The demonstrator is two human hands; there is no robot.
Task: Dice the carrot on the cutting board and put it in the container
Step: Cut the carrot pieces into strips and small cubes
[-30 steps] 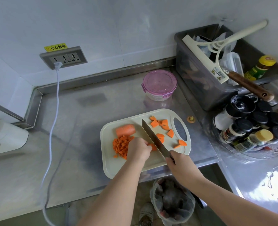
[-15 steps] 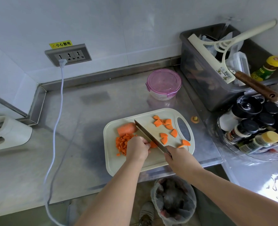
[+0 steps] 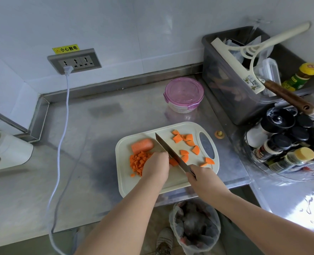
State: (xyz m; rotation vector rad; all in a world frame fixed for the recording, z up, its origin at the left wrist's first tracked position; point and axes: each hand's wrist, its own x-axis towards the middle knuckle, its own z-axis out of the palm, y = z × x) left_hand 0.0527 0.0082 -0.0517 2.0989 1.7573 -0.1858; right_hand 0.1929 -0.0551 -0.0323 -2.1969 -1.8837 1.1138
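A cream cutting board [image 3: 174, 182] lies on the steel counter. On its left part sit a carrot chunk [image 3: 142, 145] and a pile of small carrot dice [image 3: 138, 162]. Larger carrot slices [image 3: 186, 142] lie scattered on the right part. My right hand [image 3: 201, 176] grips the handle of a knife [image 3: 171, 152], whose blade slants across the board with its tip pointing away. My left hand [image 3: 155, 166], fingers curled, holds down a carrot piece [image 3: 173, 162] right beside the blade. A round container with a pink lid [image 3: 183, 94] stands closed behind the board.
A grey bin [image 3: 231, 92] with a squeegee and utensils stands at the back right, with a tray of spice jars [image 3: 288, 146] in front of it. A white cable [image 3: 60, 144] hangs from the wall socket across the counter. A lined waste bin [image 3: 194, 225] stands on the floor below.
The knife's tip has swung left across the board while the blade stays beside my left hand. My left hand has stayed on the carrot piece.
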